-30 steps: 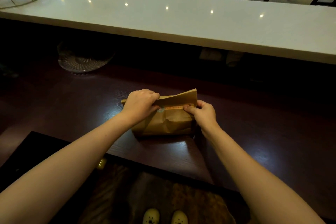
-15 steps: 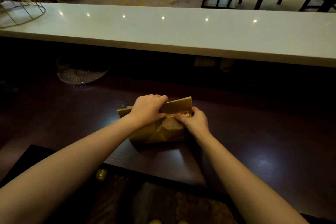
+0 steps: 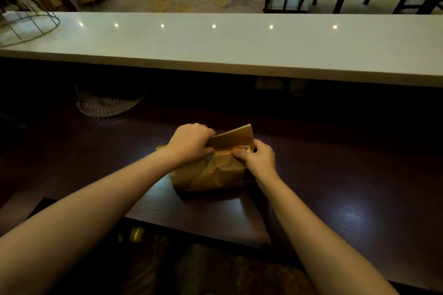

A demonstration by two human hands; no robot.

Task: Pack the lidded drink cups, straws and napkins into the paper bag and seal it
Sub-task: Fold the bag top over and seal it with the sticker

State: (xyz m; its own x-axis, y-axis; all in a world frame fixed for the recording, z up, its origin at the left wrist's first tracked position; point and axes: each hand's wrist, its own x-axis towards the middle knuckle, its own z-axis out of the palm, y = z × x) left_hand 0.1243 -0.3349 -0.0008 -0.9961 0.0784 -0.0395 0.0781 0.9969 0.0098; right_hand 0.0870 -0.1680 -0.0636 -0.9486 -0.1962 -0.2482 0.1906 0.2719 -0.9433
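A brown paper bag (image 3: 211,175) stands on the dark wooden counter (image 3: 335,187), its top flap (image 3: 233,137) folded over and sticking up. My left hand (image 3: 191,142) grips the left part of the fold. My right hand (image 3: 260,157) pinches the bag's right side at a strip with print on it (image 3: 236,151) just under the flap. The bag's mouth is folded closed, so cups, straws and napkins are out of sight.
A glass dish (image 3: 107,103) sits at the back left under the raised white bar top (image 3: 239,45). A wire basket (image 3: 26,26) stands on the bar top's left end. Chairs and tables fill the room beyond.
Both hands keep hold of the bag's folded top; the right hand has slid slightly along the printed strip. The view has tilted up, showing more of the room.
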